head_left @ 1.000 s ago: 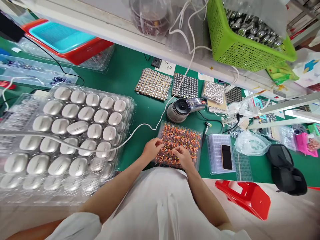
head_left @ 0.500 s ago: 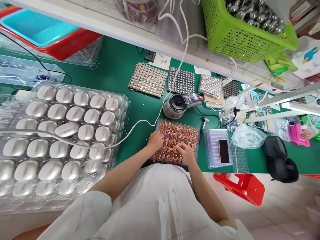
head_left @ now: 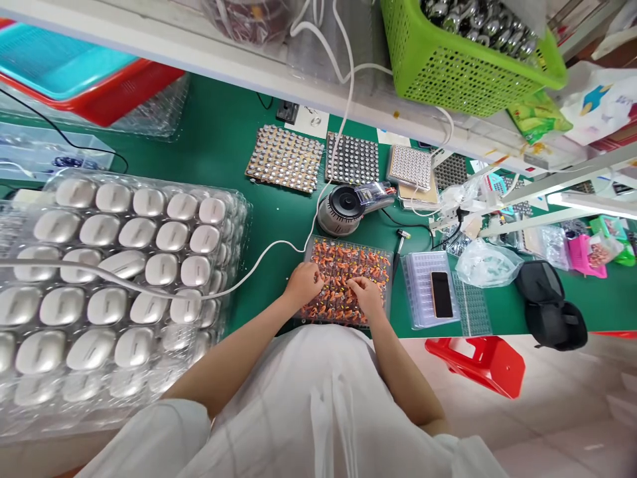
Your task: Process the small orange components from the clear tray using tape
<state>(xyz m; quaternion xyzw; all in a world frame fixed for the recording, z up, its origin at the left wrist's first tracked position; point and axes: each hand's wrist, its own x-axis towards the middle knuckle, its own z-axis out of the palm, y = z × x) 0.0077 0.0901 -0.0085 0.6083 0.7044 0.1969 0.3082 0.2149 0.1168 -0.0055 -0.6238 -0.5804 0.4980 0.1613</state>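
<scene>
A clear tray (head_left: pixel 391 255) filled with rows of small orange parts with yellow bits lies on the green bench in front of me. My left hand (head_left: pixel 304 284) is closed over the tray's left side, fingertips among the orange parts (head_left: pixel 343 255); what it pinches is too small to make out. Over the middle right of the tray, my right hand (head_left: pixel 365 295) has thumb and forefinger pinched together at the parts. Anything between those fingertips is also too small to name.
Behind the tray stands a round grey device (head_left: pixel 342 211). At left are stacked trays of silvery cases (head_left: pixel 102 265). A phone (head_left: pixel 442 294) rests on clear trays to the right, near a black case (head_left: pixel 550 305). A white cable (head_left: pixel 269 247) crosses the bench; a green basket (head_left: pixel 462 73) sits overhead.
The view has shifted slightly, so the bench things appear a little further left. Both hands stay over the tray, with only small finger movements.
</scene>
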